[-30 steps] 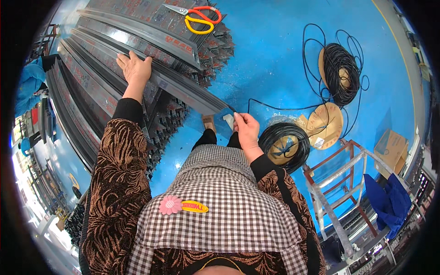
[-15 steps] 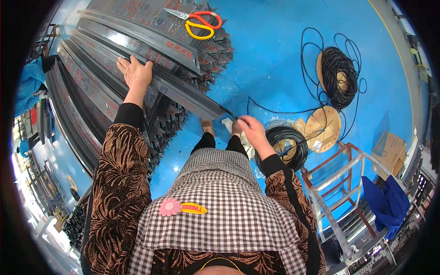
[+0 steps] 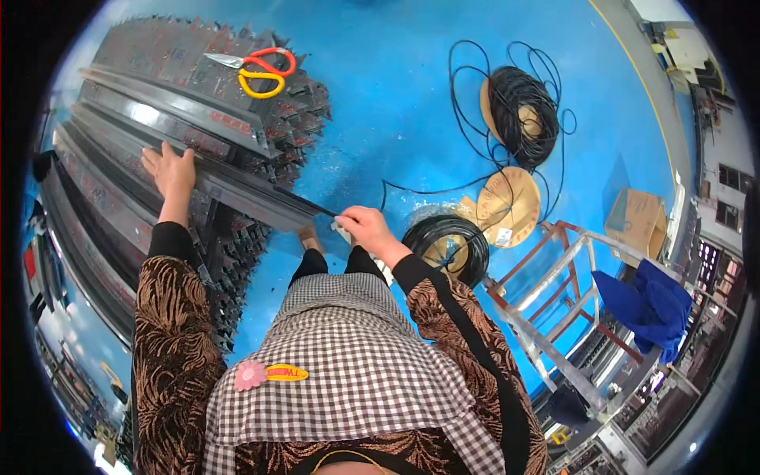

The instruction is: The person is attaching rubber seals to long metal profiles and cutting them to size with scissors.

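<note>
A long dark grey profile bar (image 3: 257, 204) lies across the stack in front of me, its end sticking out over the stack's edge. My left hand (image 3: 172, 176) rests on the bar with fingers stretched out and apart. At the bar's free end, my right hand (image 3: 366, 229) pinches a thin black strip (image 3: 318, 207) that runs along the bar. Whether the strip sits in a groove is too small to tell. Scissors (image 3: 263, 73) with one red and one yellow handle lie on the far part of the stack.
Several more profile bars (image 3: 119, 166) with jagged cut ends fill the left. Black coils (image 3: 522, 115) with cardboard discs (image 3: 518, 210) lie on the blue floor, loose loops trailing. A metal frame (image 3: 546, 348) with blue cloth (image 3: 645, 305) and a cardboard box (image 3: 633, 222) stand at right.
The whole view has swung, so everything sits further left. My left hand stays on the bar. My right hand still pinches the strip, with more of it showing beside the fingers.
</note>
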